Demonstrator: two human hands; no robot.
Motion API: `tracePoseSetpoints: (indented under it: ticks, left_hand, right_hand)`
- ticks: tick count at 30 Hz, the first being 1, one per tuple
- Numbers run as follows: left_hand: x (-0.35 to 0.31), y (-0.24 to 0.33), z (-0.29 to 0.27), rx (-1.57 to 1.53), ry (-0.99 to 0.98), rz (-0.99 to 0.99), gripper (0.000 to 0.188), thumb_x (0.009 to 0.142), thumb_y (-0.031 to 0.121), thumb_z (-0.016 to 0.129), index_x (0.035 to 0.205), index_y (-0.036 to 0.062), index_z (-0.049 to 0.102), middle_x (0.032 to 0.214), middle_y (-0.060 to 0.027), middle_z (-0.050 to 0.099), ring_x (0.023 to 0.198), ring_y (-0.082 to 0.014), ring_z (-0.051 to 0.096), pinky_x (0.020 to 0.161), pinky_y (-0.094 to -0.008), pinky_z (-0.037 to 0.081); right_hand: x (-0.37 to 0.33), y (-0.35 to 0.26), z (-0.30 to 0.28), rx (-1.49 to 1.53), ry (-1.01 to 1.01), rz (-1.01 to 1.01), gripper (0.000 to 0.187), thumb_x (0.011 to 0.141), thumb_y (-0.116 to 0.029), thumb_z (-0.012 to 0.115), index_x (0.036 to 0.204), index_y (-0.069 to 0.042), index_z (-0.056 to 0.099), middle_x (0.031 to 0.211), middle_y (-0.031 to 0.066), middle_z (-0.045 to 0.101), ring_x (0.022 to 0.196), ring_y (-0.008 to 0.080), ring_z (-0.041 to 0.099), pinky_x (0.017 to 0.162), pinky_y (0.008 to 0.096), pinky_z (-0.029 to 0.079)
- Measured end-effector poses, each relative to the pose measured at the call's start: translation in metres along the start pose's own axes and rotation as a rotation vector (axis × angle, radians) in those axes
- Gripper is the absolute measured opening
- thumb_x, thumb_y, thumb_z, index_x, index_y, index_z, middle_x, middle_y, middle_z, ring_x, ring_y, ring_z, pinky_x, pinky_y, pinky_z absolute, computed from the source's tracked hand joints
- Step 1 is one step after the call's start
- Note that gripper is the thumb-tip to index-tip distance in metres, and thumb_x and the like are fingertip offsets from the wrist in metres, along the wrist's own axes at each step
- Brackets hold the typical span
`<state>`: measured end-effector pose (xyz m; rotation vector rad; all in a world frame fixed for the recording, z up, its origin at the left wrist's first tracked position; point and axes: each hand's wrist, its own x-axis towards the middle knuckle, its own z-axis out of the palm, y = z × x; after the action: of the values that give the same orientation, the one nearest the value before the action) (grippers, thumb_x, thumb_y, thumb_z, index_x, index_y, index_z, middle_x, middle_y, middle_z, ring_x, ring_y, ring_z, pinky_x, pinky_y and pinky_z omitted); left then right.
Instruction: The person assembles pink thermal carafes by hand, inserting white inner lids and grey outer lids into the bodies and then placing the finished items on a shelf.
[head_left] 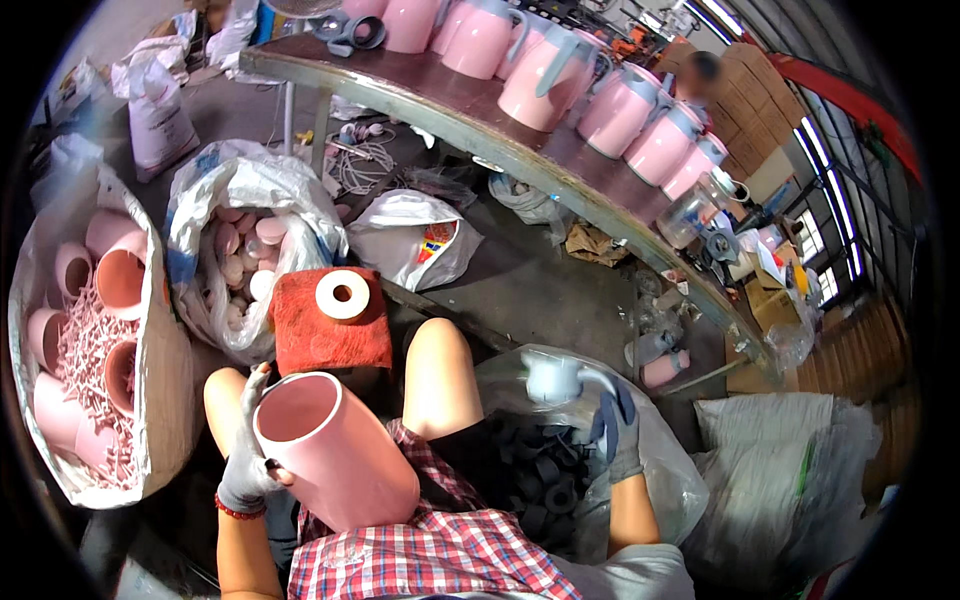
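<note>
My left hand [250, 450], in a pale grey glove, grips a hollow pink jug body [355, 465] by its side. The body leans on my lap with its open mouth toward the upper left. In a blue and grey glove, my right hand [617, 435] holds a pale blue-grey jug collar [553, 380] by its curved handle. That collar hangs over a clear plastic bag [670, 470] with dark grey parts [545, 475] inside. Beyond my knees a red cloth-covered block [330, 335] carries a cream ring [342, 296].
At the left stand a sack [165, 400] of pink bodies and small pink pieces, and a bag [280, 175] of round pink lids. A long bench [440, 105] with several pink jugs [545, 80] crosses ahead. White stacked sheets [770, 470] lie at right. A person [697, 75] is beyond the bench.
</note>
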<state>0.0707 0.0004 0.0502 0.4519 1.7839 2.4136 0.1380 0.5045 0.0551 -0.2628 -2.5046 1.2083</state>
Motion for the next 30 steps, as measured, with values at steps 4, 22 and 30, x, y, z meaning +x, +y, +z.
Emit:
tracePoseSetpoints:
  ticks: [4,22,30]
  left_hand:
    - [-0.019,0.009,-0.009,0.175,-0.013,0.091,0.133,0.052,0.054,0.086,0.145,-0.0002,0.009,0.139,-0.0168,0.037,0.13,-0.0271,0.038,0.108,-0.0411,0.028]
    - [-0.042,0.019,0.018,0.375,-0.079,0.063,0.129,0.046,0.045,0.089,0.144,-0.0002,0.02,0.145,-0.0173,0.027,0.137,-0.0293,0.025,0.112,-0.0386,0.019]
    - [-0.034,0.013,0.024,0.248,-0.092,0.024,0.122,0.047,0.042,0.09,0.141,-0.0011,0.025,0.139,-0.0148,0.035,0.131,-0.0267,0.032,0.109,-0.0375,0.025]
  right_hand:
    - [0.045,-0.095,0.067,0.611,-0.068,0.155,0.053,0.083,-0.008,0.058,0.134,-0.005,0.043,0.098,0.0037,0.055,0.072,0.0107,0.049,0.064,0.0238,0.047]
    - [0.014,-0.193,0.166,0.899,-0.628,-0.112,0.067,0.092,-0.044,0.05,0.137,0.003,0.034,0.13,0.0188,0.05,0.119,0.0263,0.05,0.103,0.0388,0.038]
    - [0.0,-0.189,0.166,0.823,-0.696,-0.11,0.045,0.093,-0.024,0.055,0.13,0.001,0.048,0.122,0.0104,0.058,0.102,0.0152,0.057,0.09,0.0277,0.043]
